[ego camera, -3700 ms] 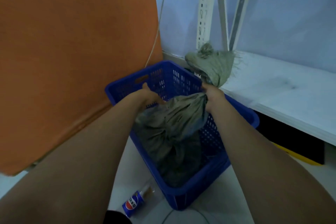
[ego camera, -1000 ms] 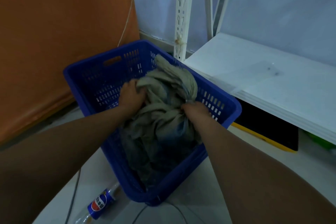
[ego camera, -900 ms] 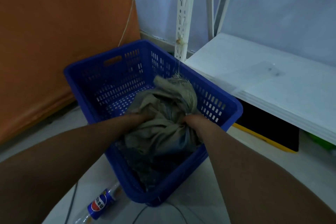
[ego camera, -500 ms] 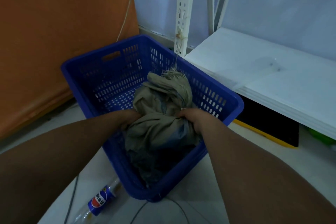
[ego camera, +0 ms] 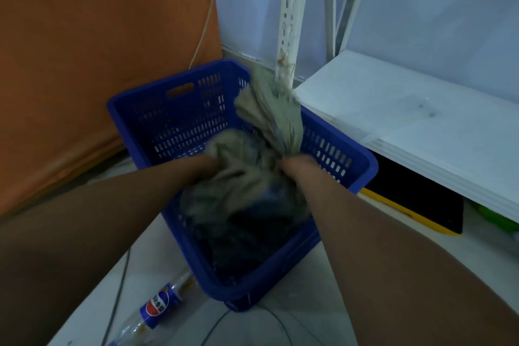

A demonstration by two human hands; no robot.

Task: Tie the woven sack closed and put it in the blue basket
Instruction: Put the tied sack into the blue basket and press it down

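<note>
Presently, sack point(ego camera: 247, 185) in basket point(ego camera: 157, 109), our left hand point(ego camera: 206, 164) at its 9 o'clock, right hand point(ego camera: 297, 166) at 3, both gripping cloth; placing step, release next, we judge.

My head view is dim, cool-toned and underexposed, worst across the lower half, where my forearms read as dark, nearly featureless masses. The brightest areas are the white shelf point(ego camera: 407, 121) and the pale wall point(ego camera: 435, 8) behind it, evenly lit without hard glare; I cannot tell where the light comes from. Motion blur smears the woven sack point(ego camera: 247, 182), most at its raised neck, and softens the left hand point(ego camera: 202, 166) and right hand point(ego camera: 297, 166). The blue basket point(ego camera: 174, 109) sinks into shadow at its near end. The slotted upright point(ego camera: 289, 8) leans with the wide-angle lens. The bottle point(ego camera: 158, 305) label is legible.
</note>
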